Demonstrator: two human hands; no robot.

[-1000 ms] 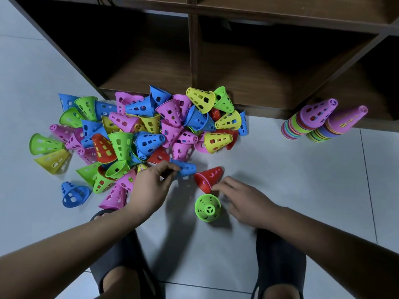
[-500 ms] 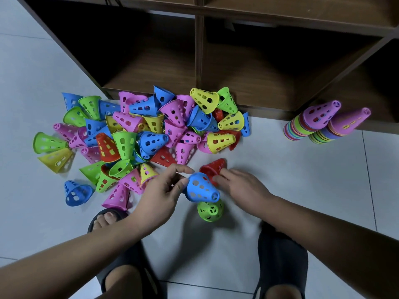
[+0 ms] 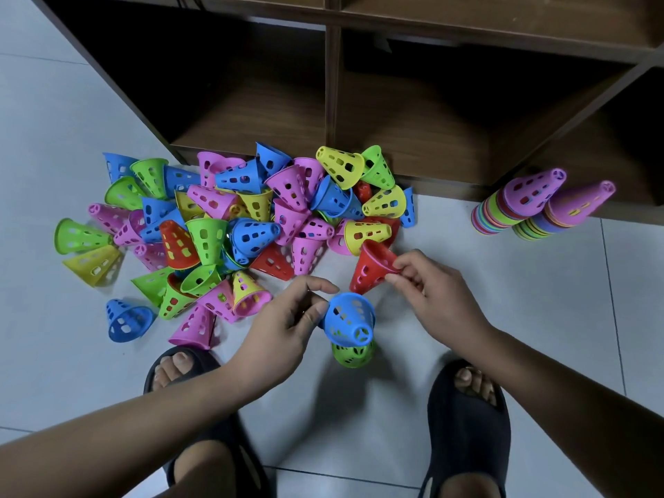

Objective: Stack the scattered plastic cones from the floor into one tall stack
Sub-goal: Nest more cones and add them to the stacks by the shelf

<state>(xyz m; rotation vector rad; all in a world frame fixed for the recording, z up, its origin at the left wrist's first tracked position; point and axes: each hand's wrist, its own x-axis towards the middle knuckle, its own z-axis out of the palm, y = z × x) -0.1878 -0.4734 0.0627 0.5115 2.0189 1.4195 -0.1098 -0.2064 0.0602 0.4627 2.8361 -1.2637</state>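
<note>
In the head view, your left grip (image 3: 284, 328) pinches the blue cone (image 3: 346, 318) by its wide rim, thumb on top and fingers curled behind. The cone juts out at 3 o'clock from that grip. Its long axis is tilted, with the narrow capped tip pointing up at you and a little toward 5 o'clock.

At 6 o'clock from the blue cone, the green cone (image 3: 354, 355) stands tip-up on the floor (image 3: 503, 318) between your sandals. The blue one hides its upper part, so I cannot tell whether they touch or have nested. Everything turns on that relation: blue mouth above green tip, axes not in line. I judge you should bring the blue cone upright over the green tip, then lower it.

Your right grip (image 3: 431, 292) pinches the red cone (image 3: 370, 271) by its edge between thumb and curled fingertips. The cone hangs at 10 o'clock from the grip, at 1 o'clock of the blue cone, slanting from 1 toward 7 o'clock. It looks like your next one.

The loose pile (image 3: 251, 217) lies at 10 to 12 o'clock of your hands, against the shelf (image 3: 251, 102). Two finished stacks (image 3: 503, 210) stand at 2 o'clock.
</note>
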